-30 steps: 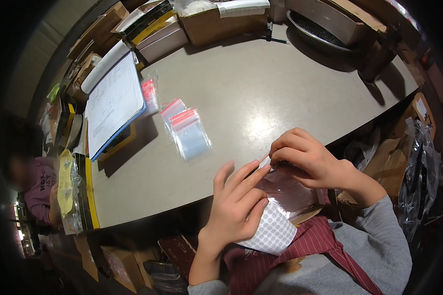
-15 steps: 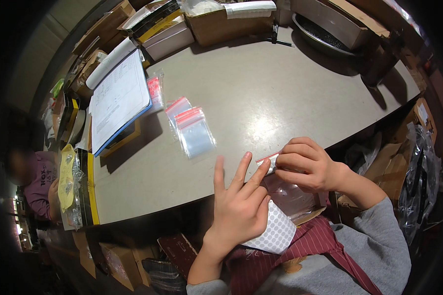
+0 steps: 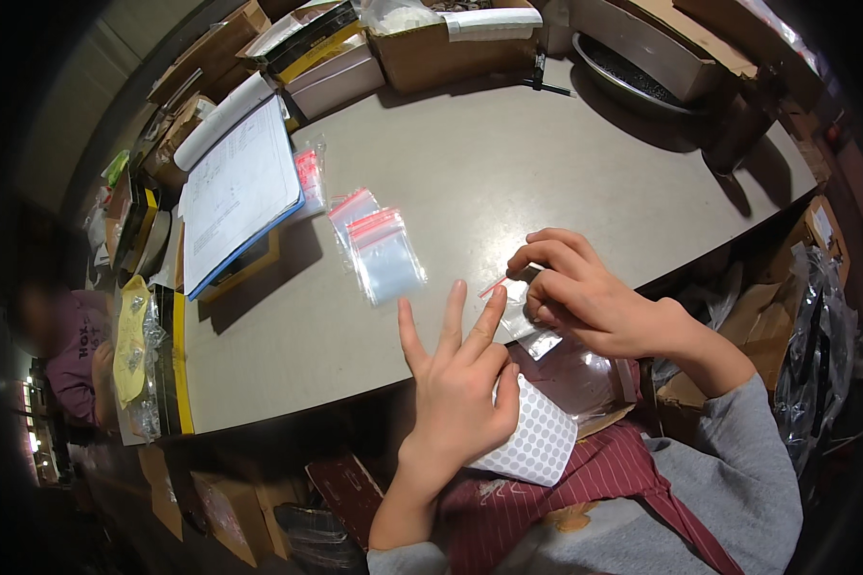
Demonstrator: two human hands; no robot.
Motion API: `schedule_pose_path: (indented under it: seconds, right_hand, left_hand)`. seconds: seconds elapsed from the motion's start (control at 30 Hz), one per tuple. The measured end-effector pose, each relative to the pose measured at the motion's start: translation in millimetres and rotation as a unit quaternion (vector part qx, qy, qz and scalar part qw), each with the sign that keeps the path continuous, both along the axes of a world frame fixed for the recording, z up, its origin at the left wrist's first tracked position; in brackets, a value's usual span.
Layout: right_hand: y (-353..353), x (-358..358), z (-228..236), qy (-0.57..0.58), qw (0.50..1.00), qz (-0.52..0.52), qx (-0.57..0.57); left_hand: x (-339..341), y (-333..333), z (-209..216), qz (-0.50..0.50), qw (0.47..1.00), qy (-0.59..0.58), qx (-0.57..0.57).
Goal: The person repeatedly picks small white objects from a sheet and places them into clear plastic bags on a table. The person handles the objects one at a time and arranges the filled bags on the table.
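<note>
My left hand point(image 3: 460, 402) has three fingers spread. Its thumb lies along the top of a white sheet of grey round dots point(image 3: 537, 441), which seems pinched beneath the hand; the grip itself is hidden. At the near table edge, my right hand point(image 3: 585, 292) bends its fingers over a small clear zip bag point(image 3: 516, 309) with a red strip and pinches its side. Close to the bag's red strip is my left index fingertip. Further left on the table lie several flat clear zip bags with red strips point(image 3: 388, 259), overlapping.
A blue clipboard with papers point(image 3: 240, 187) leans at the left, beside a red-printed bag point(image 3: 309, 171). Cardboard boxes point(image 3: 451, 57), a black pen point(image 3: 551, 89) and a metal bowl of dark bits point(image 3: 633, 81) line the back. An open box point(image 3: 594, 388) sits below the table edge. Another person point(image 3: 77, 355) is at far left.
My right hand has shifted up and left, and more of the small zip bag shows beneath it. My left fingers have moved slightly left and up, and the dotted sheet has shifted slightly.
</note>
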State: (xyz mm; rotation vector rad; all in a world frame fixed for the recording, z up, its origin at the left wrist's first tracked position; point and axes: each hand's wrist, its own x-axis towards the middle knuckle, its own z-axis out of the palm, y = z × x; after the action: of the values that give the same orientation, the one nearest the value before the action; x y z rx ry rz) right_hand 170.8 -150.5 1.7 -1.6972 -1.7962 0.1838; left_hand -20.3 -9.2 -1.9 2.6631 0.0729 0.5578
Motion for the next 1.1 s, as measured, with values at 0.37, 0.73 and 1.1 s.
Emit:
schedule_pose_path:
  seconds: [0.37,0.73,1.1]
  right_hand:
    - [2,24,19,-0.021,0.994,-0.001,-0.107]
    - [46,1,22,0.053,0.996,0.073,-0.012]
    - [82,17,-8,-0.234,0.97,0.049,-0.04]
  left_hand:
    - [-19,14,2,-0.026,0.98,-0.069,-0.183]
    - [-77,30,-9,0.109,0.79,-0.284,-0.532]
    - [-79,25,-15,0.182,0.782,-0.269,-0.532]
